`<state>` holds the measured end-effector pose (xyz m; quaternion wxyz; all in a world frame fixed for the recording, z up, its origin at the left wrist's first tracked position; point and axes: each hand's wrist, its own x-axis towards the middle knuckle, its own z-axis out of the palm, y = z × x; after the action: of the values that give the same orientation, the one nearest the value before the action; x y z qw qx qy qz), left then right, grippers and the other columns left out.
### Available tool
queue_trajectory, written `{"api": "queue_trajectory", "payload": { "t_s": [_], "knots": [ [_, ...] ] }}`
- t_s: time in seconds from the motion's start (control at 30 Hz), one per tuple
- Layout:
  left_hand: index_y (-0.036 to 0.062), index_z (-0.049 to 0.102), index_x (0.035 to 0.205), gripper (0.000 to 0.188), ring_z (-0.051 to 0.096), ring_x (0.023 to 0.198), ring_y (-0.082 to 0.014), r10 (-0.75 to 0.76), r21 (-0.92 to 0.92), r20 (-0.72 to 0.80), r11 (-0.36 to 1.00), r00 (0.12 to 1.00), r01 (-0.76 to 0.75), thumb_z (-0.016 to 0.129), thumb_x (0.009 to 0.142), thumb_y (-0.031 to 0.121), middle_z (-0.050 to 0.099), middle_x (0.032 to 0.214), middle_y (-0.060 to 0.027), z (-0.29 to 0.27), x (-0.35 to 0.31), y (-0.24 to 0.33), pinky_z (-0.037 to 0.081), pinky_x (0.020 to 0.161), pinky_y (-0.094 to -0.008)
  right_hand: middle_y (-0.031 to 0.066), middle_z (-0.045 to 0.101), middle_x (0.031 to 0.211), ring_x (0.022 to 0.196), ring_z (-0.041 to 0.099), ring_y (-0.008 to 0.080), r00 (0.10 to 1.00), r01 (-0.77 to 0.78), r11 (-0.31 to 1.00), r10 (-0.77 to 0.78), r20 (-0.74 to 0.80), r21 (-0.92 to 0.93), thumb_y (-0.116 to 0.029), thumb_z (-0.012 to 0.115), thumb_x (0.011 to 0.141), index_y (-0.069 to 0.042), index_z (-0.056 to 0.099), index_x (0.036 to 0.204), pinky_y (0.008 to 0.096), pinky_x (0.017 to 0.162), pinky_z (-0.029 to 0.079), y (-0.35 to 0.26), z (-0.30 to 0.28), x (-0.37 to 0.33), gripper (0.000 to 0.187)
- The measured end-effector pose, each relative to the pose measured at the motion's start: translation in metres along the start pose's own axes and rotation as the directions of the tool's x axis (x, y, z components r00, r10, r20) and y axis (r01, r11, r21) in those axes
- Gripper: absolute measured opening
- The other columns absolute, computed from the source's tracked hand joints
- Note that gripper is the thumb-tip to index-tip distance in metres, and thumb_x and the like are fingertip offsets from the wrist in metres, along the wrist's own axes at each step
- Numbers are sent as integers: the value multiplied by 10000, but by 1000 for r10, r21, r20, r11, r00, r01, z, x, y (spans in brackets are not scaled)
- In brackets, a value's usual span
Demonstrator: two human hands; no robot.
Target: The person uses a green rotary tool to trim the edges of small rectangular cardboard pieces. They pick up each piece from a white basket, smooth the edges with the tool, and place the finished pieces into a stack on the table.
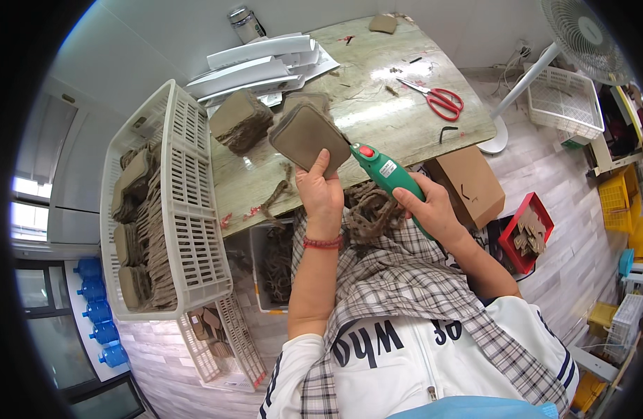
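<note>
My left hand grips a brown square pad with rounded corners, thumb on its face. It is held tilted above the table's near edge. Wrapped in my right hand is a green handheld electric cutter with a red button. Its narrow tip meets the pad's right edge; whether it bites in is too small to tell. Behind the pad, another brown pad shows in part, beside a stack of pads. Brown trimmings heap on my lap, and a loose strip hangs at the table edge.
Red-handled scissors lie on the table, with paper rolls at its back left. A white basket full of pads stands left. Below are a scrap bin, a cardboard box, a red box and a fan.
</note>
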<state>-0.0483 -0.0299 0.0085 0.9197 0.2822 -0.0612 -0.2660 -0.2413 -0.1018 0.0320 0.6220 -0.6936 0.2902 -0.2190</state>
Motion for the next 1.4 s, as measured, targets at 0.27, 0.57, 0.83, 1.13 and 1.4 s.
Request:
{"api": "queue_trajectory", "payload": {
  "t_s": [0.27, 0.57, 0.83, 1.13, 1.4],
  "knots": [
    [26, 489, 1254, 415, 582, 1114, -215, -131, 69, 23, 989, 991, 129, 595, 872, -95, 581, 1233, -89, -11, -11, -12, 497, 975, -350, 6, 607, 749, 585, 540, 55, 1000, 7, 999, -6, -22, 34, -298, 686, 894, -3, 621, 1116, 221, 525, 443, -1, -5, 4, 375],
    [13, 527, 1237, 383, 606, 1091, -222, -246, 127, 54, 963, 968, 237, 579, 874, -96, 611, 1203, -94, -16, -30, -13, 517, 943, -364, 5, 609, 752, 590, 530, 50, 1000, -4, 999, 5, -17, 44, -302, 684, 897, 6, 628, 1104, 213, 531, 441, -12, -15, 8, 375],
    [4, 578, 1184, 381, 666, 978, -197, -351, 321, 116, 899, 929, 300, 597, 824, -120, 666, 1122, -108, -28, -20, 21, 553, 847, -325, 18, 616, 775, 622, 539, 59, 997, -19, 999, 22, 71, -38, -296, 686, 891, 8, 624, 1126, 229, 572, 449, -16, -38, 7, 389],
    [-4, 572, 1208, 478, 657, 974, -174, -538, 589, 122, 715, 834, 375, 624, 751, -137, 668, 1111, -92, -39, -6, 71, 532, 862, -311, 103, 653, 837, 734, 622, 164, 977, 126, 953, -72, 198, -276, -310, 719, 853, 13, 614, 1132, 304, 683, 496, -15, -54, 1, 440],
    [-19, 558, 1221, 513, 660, 963, -180, -633, 665, 36, 592, 773, 454, 643, 728, -135, 669, 1099, -100, -51, -11, 71, 533, 864, -313, 158, 675, 890, 783, 673, 252, 963, 224, 886, -137, 231, -405, -333, 735, 831, -8, 613, 1140, 337, 720, 519, -12, -46, -4, 465]
  ]
}}
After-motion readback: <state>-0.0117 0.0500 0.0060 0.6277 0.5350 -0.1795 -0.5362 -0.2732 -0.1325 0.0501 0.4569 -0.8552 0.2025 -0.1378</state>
